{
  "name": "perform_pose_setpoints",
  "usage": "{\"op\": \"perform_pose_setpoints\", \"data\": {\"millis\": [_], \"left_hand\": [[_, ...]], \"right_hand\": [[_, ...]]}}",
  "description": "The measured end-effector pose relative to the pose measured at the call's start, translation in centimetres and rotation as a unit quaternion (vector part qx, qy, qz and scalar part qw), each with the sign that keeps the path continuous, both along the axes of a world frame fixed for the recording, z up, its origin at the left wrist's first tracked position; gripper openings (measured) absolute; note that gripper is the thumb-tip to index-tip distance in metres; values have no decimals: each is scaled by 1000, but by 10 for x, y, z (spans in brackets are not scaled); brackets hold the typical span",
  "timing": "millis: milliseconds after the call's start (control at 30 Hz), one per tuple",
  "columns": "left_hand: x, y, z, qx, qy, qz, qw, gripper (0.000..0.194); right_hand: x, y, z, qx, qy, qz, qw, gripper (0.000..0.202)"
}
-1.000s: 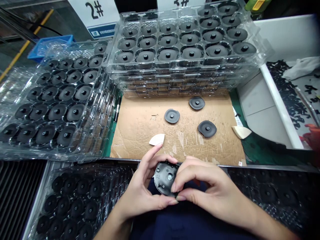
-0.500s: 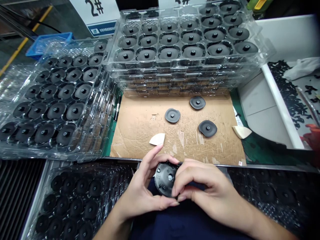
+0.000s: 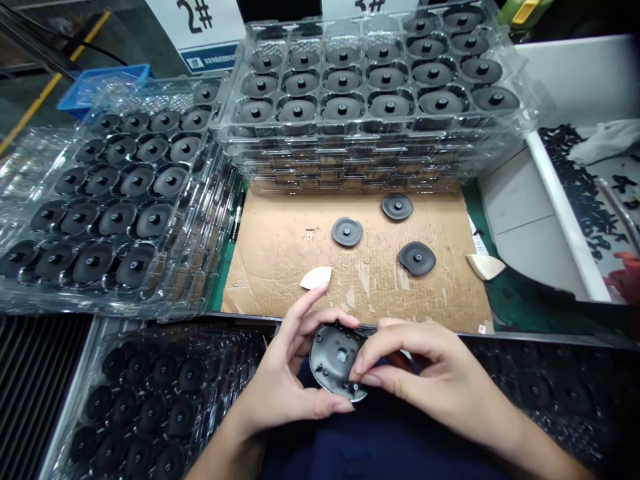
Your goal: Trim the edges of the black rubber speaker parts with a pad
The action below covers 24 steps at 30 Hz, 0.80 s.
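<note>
My left hand (image 3: 285, 373) grips a round black plastic cover (image 3: 333, 363) by its rim, thumb below and fingers above. The cover's inner face, with small pegs and a pale round centre, is turned up to me. Over its right side, my right hand (image 3: 405, 363) has thumb and forefinger pinched together at the inner face; whatever sits between those fingertips is hidden. Just beyond my left forefinger lies a white leaf-shaped piece (image 3: 316, 277) on the cardboard (image 3: 270, 233). Three dark discs with centre studs lie farther back: one disc (image 3: 347, 231), another disc (image 3: 397, 207) and a third disc (image 3: 417, 258).
Stacked clear trays (image 3: 370, 143) of dark discs stand behind the cardboard, and more trays (image 3: 170, 260) at left. A lower tray (image 3: 150, 400) sits below the table edge. At right are a cream leaf-shaped piece (image 3: 486, 267) and a white bin (image 3: 565, 213) beside small black parts (image 3: 580, 187).
My right hand has shifted slightly right across the cover, uncovering more of its inner face and lower pegs. My left hand keeps its hold. The view has moved a little.
</note>
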<state>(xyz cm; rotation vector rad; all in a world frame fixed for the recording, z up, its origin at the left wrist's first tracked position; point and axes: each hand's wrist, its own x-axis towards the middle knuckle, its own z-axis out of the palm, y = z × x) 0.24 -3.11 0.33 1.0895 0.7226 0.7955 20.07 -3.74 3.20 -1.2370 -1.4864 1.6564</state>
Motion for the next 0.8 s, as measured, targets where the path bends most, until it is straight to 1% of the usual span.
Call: {"op": "perform_pose_setpoints", "data": {"millis": [67,167,267,333,467,567,733,800], "left_hand": [[0,0,1,-14,-8,-9,1000,94],[0,1,1,-56,-25,-31,998,95],[1,1,2,-101,-39,-47,993,96],[1,0,1,-112,-37,-51,992,99],[0,-2,1,-108,-14,-54,993,107],[0,-3,3,-95,-4,-47,994,104],[0,0,5,-69,10,-51,996,99],[0,1,5,-66,10,-56,996,98]], "right_hand": [[-1,2,1,-7,13,18,1000,6],[-3,4,2,-22,63,31,997,5],[-5,7,1,-52,119,35,991,6],[-5,8,1,-74,137,39,987,5],[-5,9,2,-93,141,54,984,9],[-4,7,0,-100,158,50,981,3],[-1,2,-7,-158,203,20,966,7],[0,2,-9,-170,209,12,963,7]]}}
